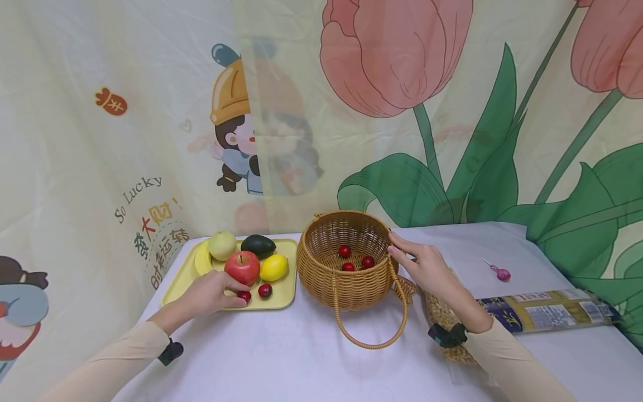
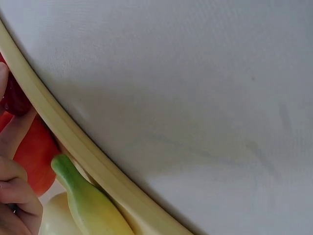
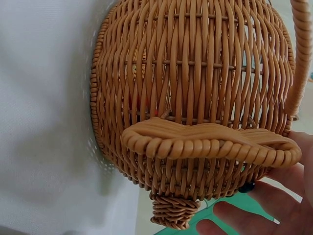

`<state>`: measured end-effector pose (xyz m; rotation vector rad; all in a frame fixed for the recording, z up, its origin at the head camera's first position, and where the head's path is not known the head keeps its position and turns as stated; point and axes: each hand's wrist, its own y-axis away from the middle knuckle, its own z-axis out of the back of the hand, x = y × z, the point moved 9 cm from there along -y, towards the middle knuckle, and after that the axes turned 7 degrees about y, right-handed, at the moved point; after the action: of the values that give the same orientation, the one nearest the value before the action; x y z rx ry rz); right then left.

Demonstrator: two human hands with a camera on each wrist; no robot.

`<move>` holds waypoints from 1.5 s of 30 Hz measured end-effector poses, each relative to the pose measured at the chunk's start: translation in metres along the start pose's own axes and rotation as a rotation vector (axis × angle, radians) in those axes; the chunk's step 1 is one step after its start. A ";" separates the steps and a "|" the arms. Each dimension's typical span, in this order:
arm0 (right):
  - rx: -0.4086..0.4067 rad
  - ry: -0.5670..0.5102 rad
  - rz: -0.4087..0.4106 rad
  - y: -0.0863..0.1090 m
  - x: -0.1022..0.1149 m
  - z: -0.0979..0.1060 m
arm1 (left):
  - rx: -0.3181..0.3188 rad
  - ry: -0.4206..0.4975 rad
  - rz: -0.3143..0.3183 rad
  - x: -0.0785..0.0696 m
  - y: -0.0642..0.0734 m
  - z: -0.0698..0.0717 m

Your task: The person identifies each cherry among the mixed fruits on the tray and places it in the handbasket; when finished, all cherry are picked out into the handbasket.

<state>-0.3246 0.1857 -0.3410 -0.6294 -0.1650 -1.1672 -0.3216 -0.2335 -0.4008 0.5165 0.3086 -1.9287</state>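
My left hand [image 1: 213, 291] pinches a dark red cherry [image 1: 244, 296] at the front of a yellow tray [image 1: 173, 296]. Another cherry [image 1: 265, 290] lies just right of it. Behind are a red apple [image 1: 243, 268], a lemon [image 1: 274, 267], an avocado [image 1: 258, 245], a pale green round fruit [image 1: 222, 245] and a banana [image 1: 202, 258]. In the left wrist view the held cherry [image 2: 15, 100] is partly hidden by fingers. My right hand [image 1: 424, 268] holds the right rim of a wicker basket [image 1: 346, 293], its fingers spread along the outside in the right wrist view. Three cherries [image 1: 368, 261] lie inside.
The basket's handle [image 1: 370, 347] hangs toward the front. Beneath the right forearm lies a clear bag of tan kernels [image 1: 459, 354]. A long pasta packet [image 1: 547, 310] and a pink wrapped lollipop [image 1: 502, 274] lie on the right. A printed curtain [image 1: 301, 111] stands behind the table.
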 end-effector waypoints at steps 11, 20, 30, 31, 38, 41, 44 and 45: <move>-0.002 -0.001 -0.005 0.000 0.000 -0.001 | 0.023 -0.088 -0.072 -0.010 0.009 0.014; -0.006 0.002 -0.007 0.000 0.001 0.001 | 0.003 -0.080 -0.046 -0.024 0.022 0.046; -0.013 -0.006 0.007 0.000 0.001 0.000 | 0.011 -0.070 -0.142 -0.059 0.013 0.074; -0.015 -0.006 0.008 -0.001 0.001 0.000 | 0.017 -0.069 -0.145 -0.063 0.009 0.075; -0.015 -0.009 0.003 0.000 0.001 0.000 | 0.063 -0.064 -0.202 -0.097 -0.022 0.079; -0.011 -0.011 -0.003 0.000 0.002 -0.001 | 0.064 -0.069 -0.267 -0.113 -0.036 0.082; -0.011 -0.004 -0.008 0.000 0.001 -0.001 | 0.062 -0.076 -0.328 -0.128 -0.049 0.085; -0.013 -0.005 -0.008 -0.001 0.002 -0.001 | 0.065 -0.075 -0.337 -0.133 -0.054 0.085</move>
<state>-0.3246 0.1840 -0.3407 -0.6439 -0.1641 -1.1749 -0.3439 -0.1424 -0.2624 0.4541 0.2998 -2.2856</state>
